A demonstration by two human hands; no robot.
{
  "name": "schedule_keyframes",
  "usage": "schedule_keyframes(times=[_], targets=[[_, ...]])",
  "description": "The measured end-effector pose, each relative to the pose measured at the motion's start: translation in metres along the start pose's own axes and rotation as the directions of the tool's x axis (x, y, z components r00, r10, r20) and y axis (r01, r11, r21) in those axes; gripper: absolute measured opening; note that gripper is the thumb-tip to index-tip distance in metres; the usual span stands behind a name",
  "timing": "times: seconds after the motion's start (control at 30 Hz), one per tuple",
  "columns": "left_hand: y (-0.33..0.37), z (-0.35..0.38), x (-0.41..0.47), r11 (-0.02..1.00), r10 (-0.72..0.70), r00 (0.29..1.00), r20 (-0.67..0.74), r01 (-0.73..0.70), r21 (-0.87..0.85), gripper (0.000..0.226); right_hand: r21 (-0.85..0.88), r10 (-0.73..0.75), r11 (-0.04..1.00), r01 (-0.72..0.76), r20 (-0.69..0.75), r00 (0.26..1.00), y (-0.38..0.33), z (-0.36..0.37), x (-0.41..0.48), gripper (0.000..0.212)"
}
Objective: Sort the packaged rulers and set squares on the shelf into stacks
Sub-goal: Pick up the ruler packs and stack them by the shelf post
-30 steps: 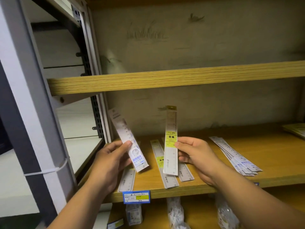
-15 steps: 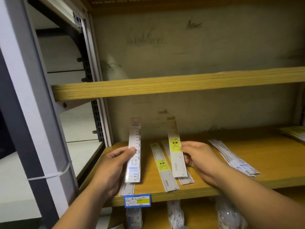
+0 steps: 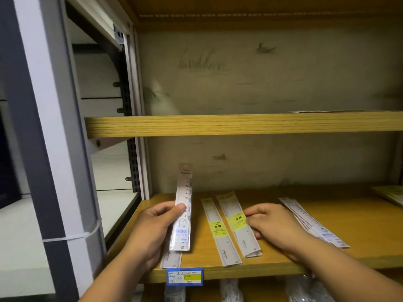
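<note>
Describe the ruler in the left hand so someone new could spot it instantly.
On the lower wooden shelf, look near its left end, just above the blue price tag. The left hand holds one packaged ruler. It is the only ruler raised nearly upright, with a blue label rather than yellow; the others lie flat.

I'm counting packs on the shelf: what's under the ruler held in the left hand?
Another packaged ruler lies flat on the shelf beneath the held ruler. Only its near end shows; the held ruler and the left hand cover the rest.
</note>
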State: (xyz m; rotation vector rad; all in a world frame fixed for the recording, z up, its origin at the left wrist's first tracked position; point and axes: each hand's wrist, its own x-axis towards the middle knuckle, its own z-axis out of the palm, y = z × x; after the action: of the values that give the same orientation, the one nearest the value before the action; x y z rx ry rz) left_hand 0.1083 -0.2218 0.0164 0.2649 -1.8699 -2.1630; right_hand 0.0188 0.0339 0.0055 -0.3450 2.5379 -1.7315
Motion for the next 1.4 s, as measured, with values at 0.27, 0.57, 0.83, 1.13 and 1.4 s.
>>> schedule_keyframes(times=[0.27, 0.57, 0.83, 1.13, 1.4], targets=[[0.001, -0.001, -0.001, 0.999, 0.004, 1.000, -0.004, -0.004, -0.051, 0.018, 0.076, -0.030, 0.996, 0.040, -0.129, 0.991, 0.007, -0.003, -0.003, 0.016], [-0.006, -0.001, -0.002, 0.997, 0.069, 0.998, 0.005, -0.069, 0.023, 0.012, 0.270, -0.041, 0.960, 0.070, -0.112, 0.993, 0.007, -0.003, -0.004, 0.019], [0.003, 0.015, -0.012, 0.953, 0.285, 0.926, -0.247, -0.246, 0.176, 0.012, 0.337, -0.077, 0.938, 0.084, -0.037, 0.996, 0.006, -0.006, -0.011, 0.017], [0.014, 0.149, -0.034, 0.981, 0.188, 0.981, -0.040, -0.186, 0.059, 0.017, 0.511, -0.114, 0.860, 0.006, 0.181, 0.977, 0.002, -0.056, -0.023, 0.010], [-0.004, 0.218, -0.034, 0.958, 0.170, 0.985, 0.018, -0.170, 0.233, 0.015, 0.415, -0.126, 0.909, 0.040, 0.182, 0.975, 0.024, -0.110, -0.025, 0.020]])
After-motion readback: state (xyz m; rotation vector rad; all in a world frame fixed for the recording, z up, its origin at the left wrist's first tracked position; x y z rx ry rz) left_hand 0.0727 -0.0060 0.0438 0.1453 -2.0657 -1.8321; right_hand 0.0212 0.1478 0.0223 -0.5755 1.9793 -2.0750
